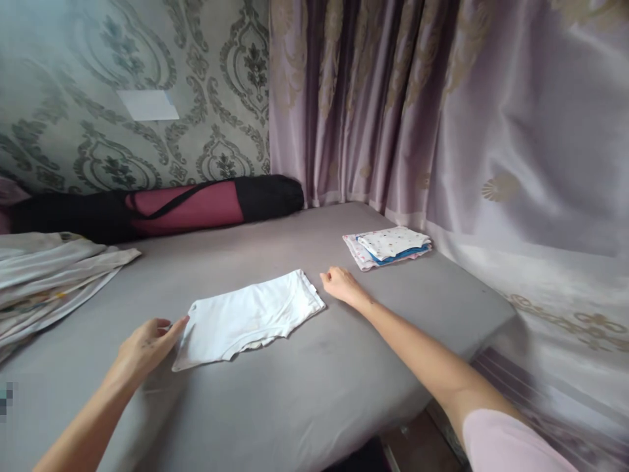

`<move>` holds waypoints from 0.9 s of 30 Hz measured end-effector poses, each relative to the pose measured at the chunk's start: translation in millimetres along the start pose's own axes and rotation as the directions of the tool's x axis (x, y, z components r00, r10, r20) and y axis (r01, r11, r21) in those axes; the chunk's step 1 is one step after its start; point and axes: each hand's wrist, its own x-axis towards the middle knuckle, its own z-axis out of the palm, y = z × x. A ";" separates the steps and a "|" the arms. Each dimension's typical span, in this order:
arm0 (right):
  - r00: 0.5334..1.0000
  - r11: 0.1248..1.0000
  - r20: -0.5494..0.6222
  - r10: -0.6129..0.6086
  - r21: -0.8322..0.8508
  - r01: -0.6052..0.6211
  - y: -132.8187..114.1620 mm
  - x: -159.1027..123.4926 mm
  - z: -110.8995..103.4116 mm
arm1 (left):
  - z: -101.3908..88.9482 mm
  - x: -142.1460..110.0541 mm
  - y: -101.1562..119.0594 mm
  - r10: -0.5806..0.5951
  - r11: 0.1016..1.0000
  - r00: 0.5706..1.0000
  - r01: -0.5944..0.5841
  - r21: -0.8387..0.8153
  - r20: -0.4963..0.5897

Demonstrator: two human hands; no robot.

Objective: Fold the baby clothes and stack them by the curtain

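Observation:
A small folded white garment (250, 318) lies flat on the grey-sheeted bed (314, 406), its near edge curved and uneven. At its left end is my left hand (147, 344), the thumb stretched out to the cloth's edge and the fingers loosely bent apart from it. Whether the thumb presses on the cloth I cannot tell. My right hand (341, 286) is closed with bent fingers, just past the garment's right end and apart from it. Beyond that hand sits a stack of folded clothes (393, 244), white with small prints on top and blue beneath.
Loose, unfolded clothes (44, 282) are heaped at the left. A long black and maroon bag (191, 206) lies along the patterned wall. Purple curtains (363, 98) hang behind the bed and down the right side. The bed's edge drops away at the lower right.

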 end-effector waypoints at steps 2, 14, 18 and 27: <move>1.000 1.000 0.030 0.011 -0.012 -0.010 -7.0 -5.3 2.8 | -2.9 -1.3 8.0 -0.083 0.996 0.990 0.081 0.023 0.118; 0.994 0.998 0.101 -0.050 0.048 0.045 -42.9 -18.3 13.1 | 9.8 1.7 26.8 -0.113 0.993 0.964 0.116 0.000 0.243; 0.989 0.987 0.063 -0.137 0.092 0.131 -45.1 -23.0 17.8 | 15.4 1.4 22.7 -0.064 0.996 0.970 0.075 -0.037 0.236; 0.973 0.947 0.099 -0.208 0.269 0.175 -49.5 -30.5 12.4 | 20.9 -4.8 27.3 -0.062 0.972 0.997 0.072 -0.225 0.047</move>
